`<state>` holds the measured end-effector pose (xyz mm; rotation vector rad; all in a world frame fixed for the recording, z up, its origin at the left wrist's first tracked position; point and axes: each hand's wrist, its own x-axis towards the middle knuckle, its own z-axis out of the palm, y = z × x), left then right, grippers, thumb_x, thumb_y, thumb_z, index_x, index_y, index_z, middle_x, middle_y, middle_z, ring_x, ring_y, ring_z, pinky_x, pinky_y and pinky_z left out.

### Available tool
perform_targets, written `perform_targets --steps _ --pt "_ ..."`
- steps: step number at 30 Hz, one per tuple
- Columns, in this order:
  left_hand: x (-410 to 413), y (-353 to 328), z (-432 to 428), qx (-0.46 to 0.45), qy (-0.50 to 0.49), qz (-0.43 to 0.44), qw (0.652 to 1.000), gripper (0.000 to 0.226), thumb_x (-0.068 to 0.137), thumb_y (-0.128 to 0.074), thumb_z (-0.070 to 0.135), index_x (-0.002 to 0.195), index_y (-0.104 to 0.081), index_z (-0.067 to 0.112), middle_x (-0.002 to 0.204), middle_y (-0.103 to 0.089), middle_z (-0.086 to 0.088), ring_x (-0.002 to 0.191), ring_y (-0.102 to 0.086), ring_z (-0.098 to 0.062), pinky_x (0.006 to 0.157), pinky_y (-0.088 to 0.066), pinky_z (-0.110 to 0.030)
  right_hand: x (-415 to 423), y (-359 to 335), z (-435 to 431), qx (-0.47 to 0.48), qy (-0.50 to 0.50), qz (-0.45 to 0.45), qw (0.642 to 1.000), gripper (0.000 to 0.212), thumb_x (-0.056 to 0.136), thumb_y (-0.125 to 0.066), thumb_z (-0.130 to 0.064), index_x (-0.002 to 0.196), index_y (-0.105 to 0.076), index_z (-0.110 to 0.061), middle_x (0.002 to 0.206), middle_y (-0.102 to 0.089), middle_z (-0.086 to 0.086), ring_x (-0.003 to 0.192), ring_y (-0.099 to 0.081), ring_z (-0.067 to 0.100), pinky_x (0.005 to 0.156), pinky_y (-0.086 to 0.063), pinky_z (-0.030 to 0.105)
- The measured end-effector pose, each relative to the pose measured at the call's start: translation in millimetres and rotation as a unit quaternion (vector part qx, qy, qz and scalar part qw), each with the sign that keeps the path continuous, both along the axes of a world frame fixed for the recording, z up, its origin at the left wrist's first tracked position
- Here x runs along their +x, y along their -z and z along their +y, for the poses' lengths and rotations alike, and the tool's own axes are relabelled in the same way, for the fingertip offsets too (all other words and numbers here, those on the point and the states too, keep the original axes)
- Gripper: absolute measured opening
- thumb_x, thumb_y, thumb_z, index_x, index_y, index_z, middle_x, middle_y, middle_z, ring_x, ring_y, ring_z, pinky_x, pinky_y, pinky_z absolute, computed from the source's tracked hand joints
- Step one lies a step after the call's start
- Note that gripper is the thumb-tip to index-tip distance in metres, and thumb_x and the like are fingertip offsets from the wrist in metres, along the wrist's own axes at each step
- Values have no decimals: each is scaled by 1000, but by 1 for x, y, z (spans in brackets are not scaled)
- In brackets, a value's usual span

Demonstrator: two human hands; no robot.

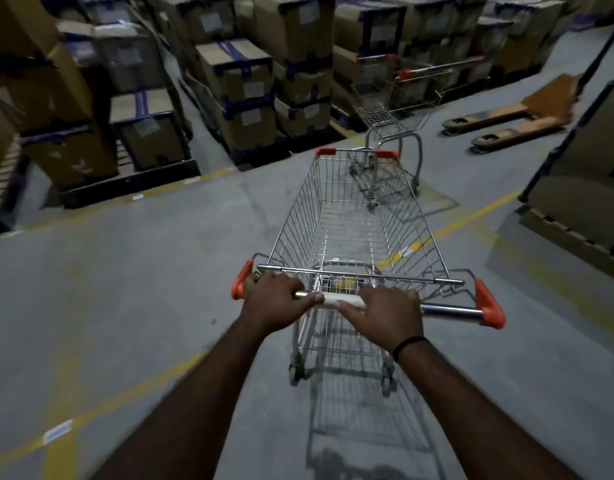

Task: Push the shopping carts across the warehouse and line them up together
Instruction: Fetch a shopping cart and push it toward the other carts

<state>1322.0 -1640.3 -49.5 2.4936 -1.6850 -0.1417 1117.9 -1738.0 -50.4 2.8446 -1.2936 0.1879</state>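
Head view: left hand (276, 299) and right hand (385, 315) both clamped on the handle (451, 309) of the near cart (354, 220), nose just behind the parked cart (392, 119). Slightly off line, so likely to clip its frame or swing toward the pallet jack (513, 116).

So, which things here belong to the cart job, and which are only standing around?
Job:
- held shopping cart, left hand and right hand gripping its handle
- parked cart ahead

Standing around:
- stacked cardboard boxes
- pallet jack
- yellow floor lines
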Motion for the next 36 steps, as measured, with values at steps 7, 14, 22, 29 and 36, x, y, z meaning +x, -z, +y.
perform_targets --steps 7,14,22,29,36 --pt "38 5 -116 -13 4 -16 1000 66 84 -27 83 87 -69 32 94 -70 8 106 -60 -20 89 -33 -42 39 2 -120 14 14 -14 1000 80 71 -16 -89 89 -63 -27 91 -71 -4 91 -65 22 84 -36 41" --pt "80 6 -241 -6 -16 -27 999 71 82 -23 84 91 -70 32 99 -69 8 109 -58 -19 89 -35 -41 83 4 -251 4 -12 1 1000 82 73 -13 -87 95 -63 -26 95 -70 -1 94 -64 25 86 -36 42" --pt "118 9 -357 2 -53 -23 998 72 80 -23 88 93 -71 35 97 -69 9 105 -60 -18 86 -37 -41 122 -1 -377 25 -60 24 998 73 80 -20 -85 100 -62 -28 102 -70 -1 99 -63 26 91 -35 44" --pt "163 5 -438 5 -50 -18 999 73 80 -22 85 92 -69 30 99 -70 7 107 -61 -20 88 -34 -41 171 -10 -462 35 -77 17 996 66 84 -30 -83 100 -63 -28 100 -71 0 98 -64 26 88 -36 40" --pt "252 7 -523 -5 -40 -20 999 68 83 -25 84 93 -68 33 100 -70 7 107 -60 -18 92 -34 -43 259 -1 -542 27 -47 17 998 64 85 -32 -82 101 -64 -28 100 -69 -2 98 -62 25 86 -34 41"
